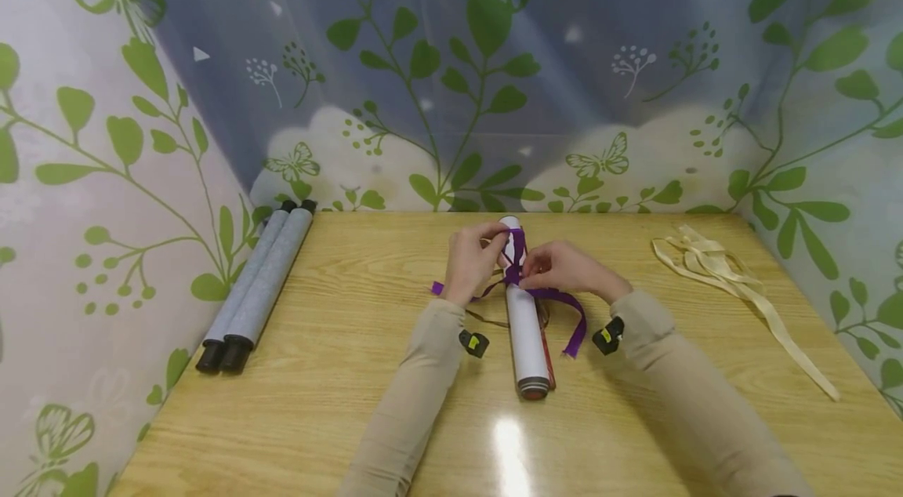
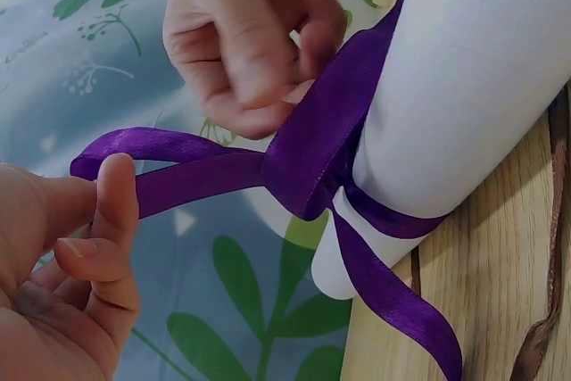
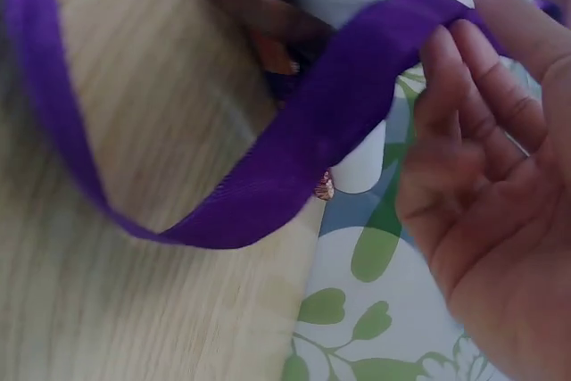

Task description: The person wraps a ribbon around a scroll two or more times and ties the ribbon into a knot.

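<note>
A white roll lies lengthwise on the wooden table, with a purple ribbon tied around its upper part. My left hand is at the roll's left side; in the left wrist view its fingers pinch a loop of the purple ribbon. On the right side, my right hand is at the knot, its fingers bent beside the ribbon. In the right wrist view the right hand has the ribbon running to its fingertips; whether it grips it is unclear.
Two grey rolls with black ends lie side by side at the table's left edge. A cream ribbon lies loosely heaped at the right. Something red and a thin brown cord lie beside the white roll. Patterned cloth hangs behind.
</note>
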